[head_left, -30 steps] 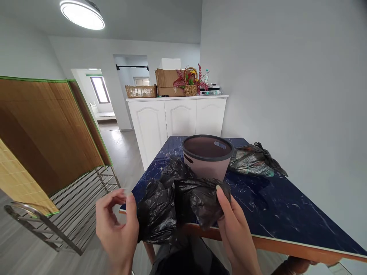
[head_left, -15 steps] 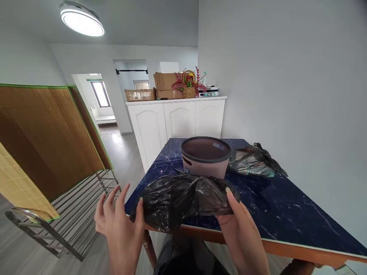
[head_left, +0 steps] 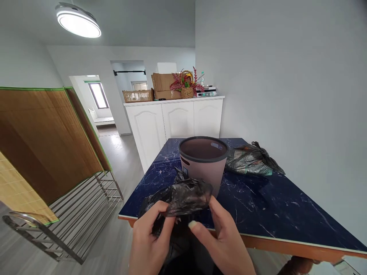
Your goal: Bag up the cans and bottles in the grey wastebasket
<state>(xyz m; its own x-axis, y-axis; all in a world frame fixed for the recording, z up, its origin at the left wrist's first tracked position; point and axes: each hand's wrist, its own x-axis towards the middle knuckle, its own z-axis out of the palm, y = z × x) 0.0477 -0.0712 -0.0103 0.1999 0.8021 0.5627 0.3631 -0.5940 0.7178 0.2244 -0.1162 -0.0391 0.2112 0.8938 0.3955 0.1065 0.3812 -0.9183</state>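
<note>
You seem to be spreading the crumpled black plastic bag [head_left: 189,194]: left hand [head_left: 150,236] pinching it, right hand [head_left: 225,238] unclosed, wanting a firmer hold next.

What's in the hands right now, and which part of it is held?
The black plastic bag: the left hand pinches its near left edge. The right hand is at its right end; whether it grips there cannot be told.

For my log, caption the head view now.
Left hand pinches a black bag, right hand at its edge, near a bin on a table.
</note>
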